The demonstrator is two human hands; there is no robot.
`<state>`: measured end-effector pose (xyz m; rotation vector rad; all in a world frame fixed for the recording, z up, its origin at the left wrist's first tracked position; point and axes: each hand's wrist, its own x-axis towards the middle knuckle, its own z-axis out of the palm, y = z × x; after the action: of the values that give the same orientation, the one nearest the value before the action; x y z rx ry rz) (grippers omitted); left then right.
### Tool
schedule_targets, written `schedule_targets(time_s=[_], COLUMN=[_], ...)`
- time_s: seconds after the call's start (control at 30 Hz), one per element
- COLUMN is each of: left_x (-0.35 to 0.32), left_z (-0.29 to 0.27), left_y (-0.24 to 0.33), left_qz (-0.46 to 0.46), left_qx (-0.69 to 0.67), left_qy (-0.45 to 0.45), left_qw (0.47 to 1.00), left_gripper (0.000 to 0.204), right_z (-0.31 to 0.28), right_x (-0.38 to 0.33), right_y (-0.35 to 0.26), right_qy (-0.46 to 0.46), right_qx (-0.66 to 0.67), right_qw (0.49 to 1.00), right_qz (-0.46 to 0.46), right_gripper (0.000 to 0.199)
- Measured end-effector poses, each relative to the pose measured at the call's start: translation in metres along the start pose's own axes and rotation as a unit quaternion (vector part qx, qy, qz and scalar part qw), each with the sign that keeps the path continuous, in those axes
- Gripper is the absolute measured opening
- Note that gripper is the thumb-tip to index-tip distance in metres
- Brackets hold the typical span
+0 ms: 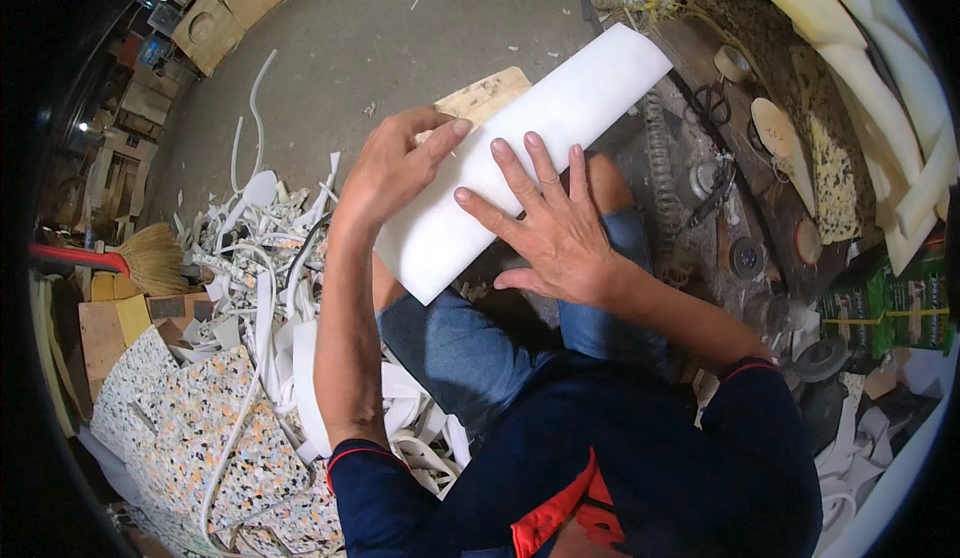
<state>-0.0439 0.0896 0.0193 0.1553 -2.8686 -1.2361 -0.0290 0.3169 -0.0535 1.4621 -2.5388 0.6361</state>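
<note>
White sheet (575, 108) laid over board (492, 94), far edge bare; left hand (397, 161) half-curled, grip unclear; right hand (556, 230) spread flat, grasping nothing; remainder unclear.

There are two hands, one left hand (395, 163) and one right hand (560, 228), over one white foam slab (570, 113) with one tan board (490, 96) beside it. The dark bench (735, 173) carries one roll of tape (733, 64) toward its far edge, one pair of black scissors (712, 104), one pale oval piece (772, 126) and one dark disc (746, 258) with a central hole. One coiled hose (656, 148) runs along its left edge. Toward the left edge of the floor (400, 28) are one straw broom (152, 260) and at least one large speckled foam sheet (200, 418); the white offcuts (265, 213) are too many to count.
</note>
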Motion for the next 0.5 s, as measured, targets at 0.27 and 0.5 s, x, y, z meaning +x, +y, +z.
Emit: schedule_targets(time_s=[0.27,0.5], left_x=[0.024,0.020], left_z=[0.009,0.004], left_y=[-0.011,-0.022], left_qz=[0.010,0.019], left_qx=[-0.103,-0.081], left_qy=[-0.119,-0.114], left_qw=[0.987,0.990], left_gripper=[0.029,0.027], right_z=[0.011,0.013], right_x=[0.006,0.008], right_y=[-0.008,-0.016], right_qy=[0.001,-0.012], right_qx=[-0.058,-0.083], right_qw=[0.998,0.995], right_qz=[0.037,0.053], right_gripper=[0.106,0.110])
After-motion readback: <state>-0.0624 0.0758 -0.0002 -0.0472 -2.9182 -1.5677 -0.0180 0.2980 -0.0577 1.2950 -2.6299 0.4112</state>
